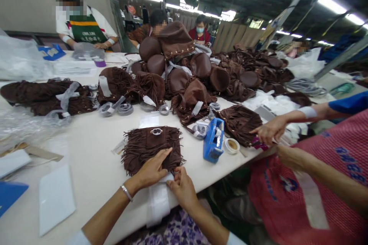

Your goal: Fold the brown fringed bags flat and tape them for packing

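A dark brown fringed bag [152, 141] with a metal clasp lies flat on the table before me. My left hand [152, 168], with a silver bracelet at the wrist, rests on the bag's lower part, fingers stretched out. At the bag's near right corner, my right hand [182, 187] has its thumb and fingers pinched together; what is between them is too small to make out. Below both hands a white translucent wrapping sheet [158, 201] hangs over the table edge, partly under the bag.
A blue tape dispenser [213, 139] and a tape roll [231, 145] stand to the right. Brown bags [181, 80] are heaped behind. On the left lie a white board [56, 199] and clear plastic [31, 130]. A co-worker's hands [271, 128] are at the right.
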Action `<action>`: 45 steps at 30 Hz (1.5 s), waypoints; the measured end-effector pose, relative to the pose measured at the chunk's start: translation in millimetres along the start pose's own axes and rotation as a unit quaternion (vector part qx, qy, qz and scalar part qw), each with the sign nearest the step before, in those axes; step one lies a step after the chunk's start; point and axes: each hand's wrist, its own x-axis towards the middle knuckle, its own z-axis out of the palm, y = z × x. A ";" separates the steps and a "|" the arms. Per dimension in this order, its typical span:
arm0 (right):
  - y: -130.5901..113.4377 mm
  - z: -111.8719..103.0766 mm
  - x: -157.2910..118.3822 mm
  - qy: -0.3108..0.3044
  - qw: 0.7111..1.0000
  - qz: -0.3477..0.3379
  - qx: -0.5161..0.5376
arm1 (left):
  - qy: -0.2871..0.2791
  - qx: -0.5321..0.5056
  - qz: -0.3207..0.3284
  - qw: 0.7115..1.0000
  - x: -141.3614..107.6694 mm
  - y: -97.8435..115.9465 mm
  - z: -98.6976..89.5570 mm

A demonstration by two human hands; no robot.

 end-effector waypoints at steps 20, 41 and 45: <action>-0.4 -9.6 19.7 0.003 1.000 0.020 0.019 | -0.050 0.085 0.028 0.995 -5.7 3.5 12.0; -24.7 -33.1 50.8 -0.087 0.806 -0.442 -0.384 | 0.013 -0.064 0.063 0.996 -6.3 -15.5 -3.0; -27.2 -30.5 48.9 -0.084 0.812 -0.424 -0.392 | 0.056 -0.040 0.060 0.996 -9.3 -24.0 1.3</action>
